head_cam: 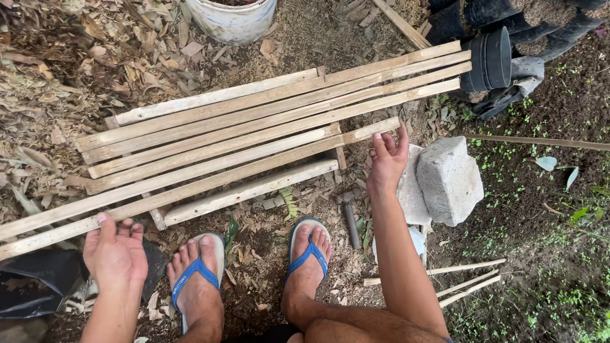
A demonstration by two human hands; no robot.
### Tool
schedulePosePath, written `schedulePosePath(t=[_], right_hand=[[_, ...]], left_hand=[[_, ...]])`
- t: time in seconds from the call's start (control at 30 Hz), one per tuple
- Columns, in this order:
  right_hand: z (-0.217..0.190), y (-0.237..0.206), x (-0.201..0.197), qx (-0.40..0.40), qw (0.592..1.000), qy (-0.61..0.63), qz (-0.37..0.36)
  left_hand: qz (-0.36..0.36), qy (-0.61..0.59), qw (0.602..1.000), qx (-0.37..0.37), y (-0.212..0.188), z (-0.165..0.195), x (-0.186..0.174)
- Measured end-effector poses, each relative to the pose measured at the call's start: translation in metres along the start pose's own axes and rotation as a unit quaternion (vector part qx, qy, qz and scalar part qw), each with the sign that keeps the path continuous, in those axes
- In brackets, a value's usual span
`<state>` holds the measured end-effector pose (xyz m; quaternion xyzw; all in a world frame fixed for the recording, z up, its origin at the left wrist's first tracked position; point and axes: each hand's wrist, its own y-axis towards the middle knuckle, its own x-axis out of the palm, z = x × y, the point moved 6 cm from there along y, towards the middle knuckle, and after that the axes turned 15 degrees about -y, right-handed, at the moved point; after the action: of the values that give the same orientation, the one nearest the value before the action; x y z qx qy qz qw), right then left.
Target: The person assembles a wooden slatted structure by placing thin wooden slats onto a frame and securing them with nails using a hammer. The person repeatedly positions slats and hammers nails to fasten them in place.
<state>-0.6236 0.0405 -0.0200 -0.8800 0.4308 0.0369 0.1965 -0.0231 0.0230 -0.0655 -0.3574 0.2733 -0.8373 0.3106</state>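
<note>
Nearest bamboo slat (190, 187) lies on the ground as the front member of a row of long split slats, running from lower left to upper right. Left hand (114, 254) sits at its left end, fingers spread and loose, thumb tip touching the slat edge, nothing gripped. Right hand (386, 159) is at the slat's right end, fingers extended and apart, fingertips touching or just beside the end; cannot tell which. No grasp there either.

Behind the nearest slat: the remaining slats (273, 114) lie side by side, roughly parallel, resting across short crosspieces (248, 190) that show below and between them.

In front of the slat: two feet in blue-strapped sandals (308, 254) on dry leaf litter. A hammer (349, 219) lies on the ground between the right foot and the right forearm.

Right of the slat's right end: a grey concrete block (448, 181), just beside the right hand. Thin sticks (467, 282) lie farther to the front right.

Far behind the slats: a white bucket (232, 19). Behind and right: stacked black plastic pots (492, 60)
</note>
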Motion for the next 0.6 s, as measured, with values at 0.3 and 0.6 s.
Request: schedulePosePath(t=[0.3, 0.6], right_hand=[[0.011, -0.001, -0.001, -0.04, 0.995, 0.053, -0.074], [0.025, -0.011, 0.025, 0.049, 0.989, 0.021, -0.135]], left_hand=[[-0.01, -0.052, 0.999, -0.002, 0.012, -0.007, -0.005], [-0.012, 0.015, 1.0, -0.004, 0.002, -0.009, 0.017]])
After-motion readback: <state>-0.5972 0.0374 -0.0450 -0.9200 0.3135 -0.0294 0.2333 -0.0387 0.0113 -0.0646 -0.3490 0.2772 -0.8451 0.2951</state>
